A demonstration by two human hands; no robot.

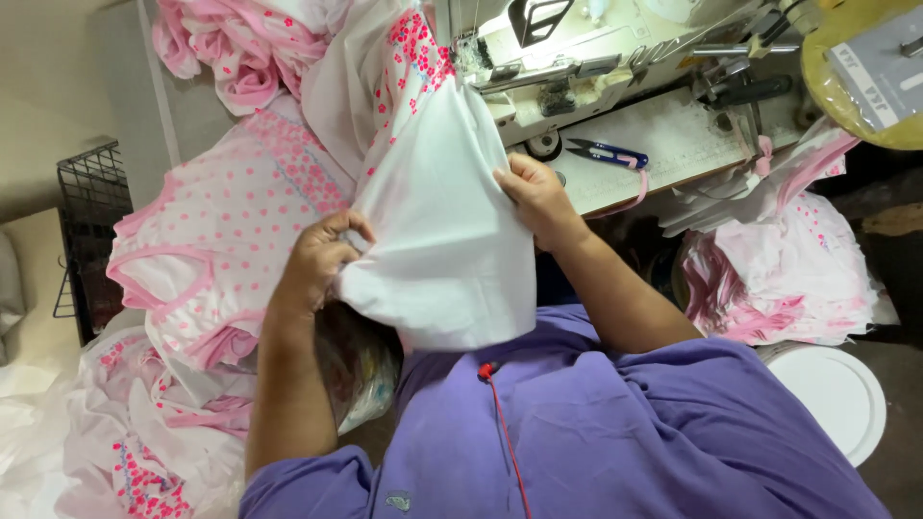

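We hold a white fabric piece (437,221) up in front of us, between our chest and the sewing machine (577,58); its upper end, printed with pink flowers, runs up toward the machine's needle area, and its lower edge hangs just above our purple shirt (615,423). Our left hand (322,259) has its fingers curled closed, pinching the fabric's lower left edge. Our right hand (538,197) grips the right edge, fingers folded over the cloth and thumb on top.

Just beyond the right hand, blue-handled thread snips (606,152) lie on the machine bed (654,144), and a pink ribbon trails off the bed's front edge beside them. To our left, a pile of pink-dotted white garments with pink trim (221,240) lies heaped beside a black wire basket (91,202). To our right sits another stack of pink and white pieces (779,269), and below it a round white lid (836,394) rests near the floor.
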